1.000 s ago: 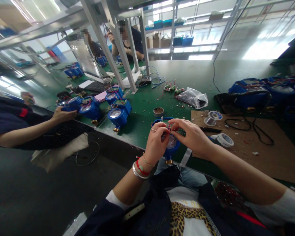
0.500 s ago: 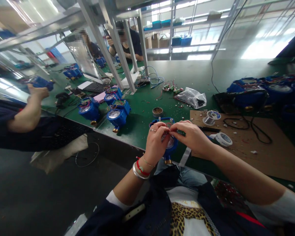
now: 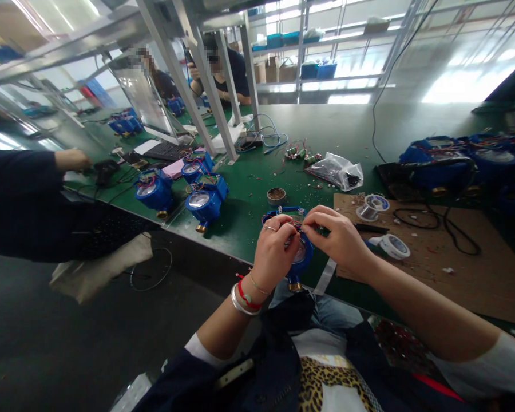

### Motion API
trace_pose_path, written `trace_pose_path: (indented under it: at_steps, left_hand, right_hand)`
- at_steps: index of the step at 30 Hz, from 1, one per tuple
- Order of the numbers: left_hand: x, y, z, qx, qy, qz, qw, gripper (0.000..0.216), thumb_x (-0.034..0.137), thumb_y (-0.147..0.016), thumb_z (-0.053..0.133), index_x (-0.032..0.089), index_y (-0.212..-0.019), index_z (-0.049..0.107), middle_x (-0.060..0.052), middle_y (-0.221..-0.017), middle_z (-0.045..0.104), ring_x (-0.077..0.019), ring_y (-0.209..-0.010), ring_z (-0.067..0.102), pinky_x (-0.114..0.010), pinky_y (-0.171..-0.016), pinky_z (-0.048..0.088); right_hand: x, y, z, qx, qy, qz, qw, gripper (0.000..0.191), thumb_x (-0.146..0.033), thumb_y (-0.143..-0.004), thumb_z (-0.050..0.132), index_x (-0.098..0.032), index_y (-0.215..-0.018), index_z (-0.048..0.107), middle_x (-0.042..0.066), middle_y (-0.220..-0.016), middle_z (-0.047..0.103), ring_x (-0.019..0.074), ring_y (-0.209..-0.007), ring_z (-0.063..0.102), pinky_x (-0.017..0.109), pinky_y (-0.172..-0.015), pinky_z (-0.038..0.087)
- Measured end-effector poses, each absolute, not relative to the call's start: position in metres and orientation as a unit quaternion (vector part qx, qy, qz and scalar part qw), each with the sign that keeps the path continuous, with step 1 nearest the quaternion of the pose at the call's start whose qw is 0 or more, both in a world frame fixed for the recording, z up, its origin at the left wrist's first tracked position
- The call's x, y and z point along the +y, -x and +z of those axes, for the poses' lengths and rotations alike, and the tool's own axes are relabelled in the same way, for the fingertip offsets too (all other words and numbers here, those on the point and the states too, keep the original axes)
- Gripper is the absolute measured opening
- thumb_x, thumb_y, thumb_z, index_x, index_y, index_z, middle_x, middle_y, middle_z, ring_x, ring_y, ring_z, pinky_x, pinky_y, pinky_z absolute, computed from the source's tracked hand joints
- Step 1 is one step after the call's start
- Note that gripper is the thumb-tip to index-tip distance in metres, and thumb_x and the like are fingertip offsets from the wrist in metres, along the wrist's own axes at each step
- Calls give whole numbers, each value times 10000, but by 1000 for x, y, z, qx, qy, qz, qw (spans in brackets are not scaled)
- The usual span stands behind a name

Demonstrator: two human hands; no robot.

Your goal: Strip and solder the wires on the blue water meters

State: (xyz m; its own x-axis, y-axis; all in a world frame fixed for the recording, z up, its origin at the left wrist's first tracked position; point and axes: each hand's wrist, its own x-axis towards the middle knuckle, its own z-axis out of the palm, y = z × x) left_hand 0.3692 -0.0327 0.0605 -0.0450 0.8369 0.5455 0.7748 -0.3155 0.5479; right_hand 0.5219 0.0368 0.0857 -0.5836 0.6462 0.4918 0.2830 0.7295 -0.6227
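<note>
A blue water meter [image 3: 301, 268] with a brass fitting stands at the table's front edge before me, its upper housing open with thin red wires [image 3: 296, 222] showing. Above its dial, my left hand [image 3: 274, 249] pinches a wire, the fingertips bent together. From the other side my right hand [image 3: 337, 237] also pinches a thin wire, close to the left fingertips. My fingers partly cover the dial and the wire ends. Just behind the meter is a small round tin [image 3: 276, 197] with brownish contents.
To the right, a cardboard sheet [image 3: 455, 274] bears a solder spool [image 3: 372, 207], a white tape roll [image 3: 392, 246] and a black cable. More blue meters [image 3: 206, 206] stand left and far right. A clear plastic bag [image 3: 335, 170] lies behind. A co-worker's arm [image 3: 71, 160] reaches in at left.
My right hand has shifted slightly right, and a small gap shows between the two hands' fingertips. The co-worker's hand at left no longer holds up a blue meter.
</note>
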Motion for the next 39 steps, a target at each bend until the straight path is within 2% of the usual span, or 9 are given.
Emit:
trace_pose_path:
  at_steps: [7,10,12,16,20,24,28,34,39]
  left_hand:
    - [-28,-366,59,542,-653,518,106,91,164,-897,551,196,-906,635,-62,-1095,613,-181,-1053,565,-370,-937,477]
    - [-29,-366,56,549,-633,539,90,94,185,-897,563,199,-903,655,-69,-1173,587,-191,-1100,548,-378,-947,471]
    - [-31,-367,56,562,-633,532,28,104,187,-882,586,216,-928,675,-67,-1222,564,-210,-1136,512,-404,-976,442]
    - [-36,-364,59,551,-689,470,-26,186,170,-881,579,244,-1021,677,-36,-1101,649,-197,-1025,513,-396,-959,424]
    - [-35,-360,61,532,-726,435,9,187,179,-903,541,227,-1032,669,-26,-1038,694,-189,-967,529,-380,-926,430]
    - [-33,-362,62,546,-713,439,13,183,167,-911,525,220,-1015,666,-25,-992,698,-188,-944,525,-374,-907,424]
    - [-33,-368,63,569,-689,448,35,178,179,-908,546,201,-1069,617,-24,-934,692,-179,-919,529,-358,-899,425]
    - [-31,-371,62,569,-683,457,31,63,188,-900,556,196,-904,619,-23,-895,682,-173,-872,546,-356,-870,432]
    - [-31,-373,61,562,-673,481,14,63,179,-903,548,188,-889,609,-31,-895,670,-168,-877,553,-349,-847,441]
  right_hand:
    - [66,-519,86,-829,279,334,350,157,-247,-864,549,-189,-721,578,3,-768,580,152,-744,554,273,-699,435]
    - [118,-512,66,-780,354,331,396,206,-365,-907,488,-200,-866,605,4,-813,607,163,-761,574,282,-696,459]
    - [159,-498,42,-804,362,316,350,296,-425,-901,482,-186,-1017,612,48,-981,641,194,-891,607,328,-798,490]
    - [212,-454,-5,-859,333,296,251,792,-410,-678,749,-137,-1358,447,154,-1378,472,290,-1240,481,433,-1052,386]
    - [222,-419,-29,-874,323,287,220,1025,-350,-568,826,-82,-1436,352,202,-1411,433,344,-1313,399,457,-1109,309]
    - [219,-409,-33,-866,346,279,227,997,-336,-618,797,-98,-1456,312,198,-1407,438,348,-1302,412,493,-1104,295]
    - [214,-425,-20,-855,358,276,256,987,-323,-648,783,-83,-1459,275,181,-1459,369,287,-1331,388,394,-1130,297]
    - [182,-486,37,-831,334,280,345,1003,-390,-627,818,-160,-1441,277,136,-1329,509,282,-1173,547,419,-1051,409]
    - [112,-547,92,-843,348,191,362,860,-420,-684,790,-212,-1393,350,113,-1324,517,301,-1187,534,457,-1043,411]
